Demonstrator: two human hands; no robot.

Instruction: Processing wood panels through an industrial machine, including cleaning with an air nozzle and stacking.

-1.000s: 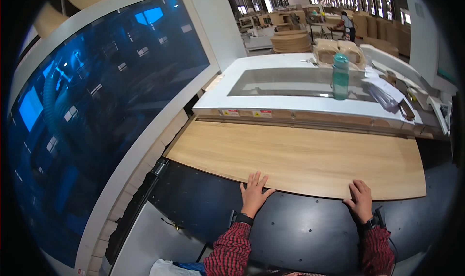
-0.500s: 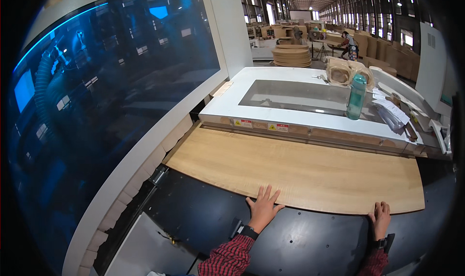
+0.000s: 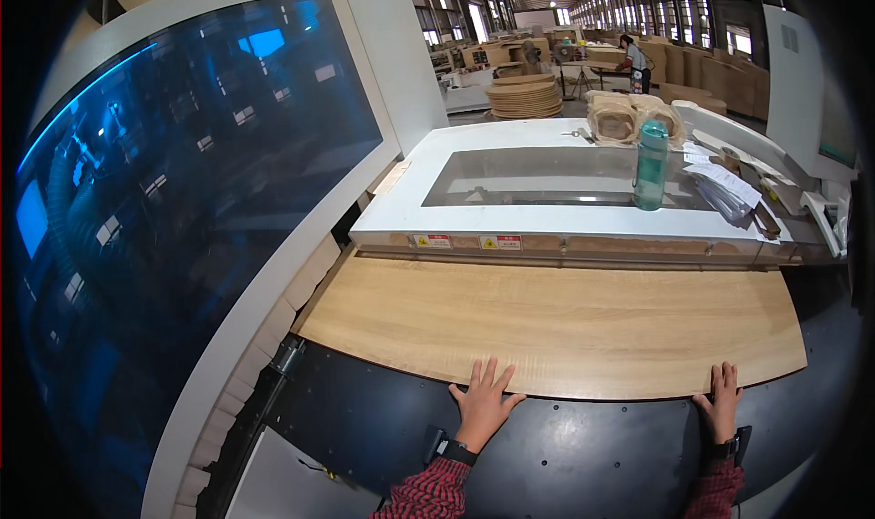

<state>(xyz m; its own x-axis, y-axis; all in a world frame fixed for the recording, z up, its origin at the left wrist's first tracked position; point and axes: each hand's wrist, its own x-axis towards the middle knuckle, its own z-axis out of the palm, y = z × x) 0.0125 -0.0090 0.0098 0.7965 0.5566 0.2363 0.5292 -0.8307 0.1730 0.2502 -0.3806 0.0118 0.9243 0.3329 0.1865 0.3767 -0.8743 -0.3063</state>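
A long wood-grain board (image 3: 556, 323) lies flat on the dark machine table (image 3: 565, 446), its far edge up against the white machine housing (image 3: 401, 191). My left hand (image 3: 486, 405) rests with spread fingers on the board's near edge, left of its middle. Farther right, my right hand (image 3: 721, 400) touches the same edge near the board's right end, fingers stretched out over the surface. Neither hand grips anything. Both wrists wear dark bands with small devices on them.
A tall machine hood with a dark blue window (image 3: 200, 182) stands at the left. On the white housing are a green bottle (image 3: 651, 165), papers (image 3: 725, 189) and plastic-wrapped rolls (image 3: 612, 118). Behind are stacked round boards (image 3: 524, 96) and a person (image 3: 633, 63) at work.
The view has shifted slightly and turned. Both hands stay at the board's near edge; the right hand's fingers now lie more spread out. The person in the background stands more upright.
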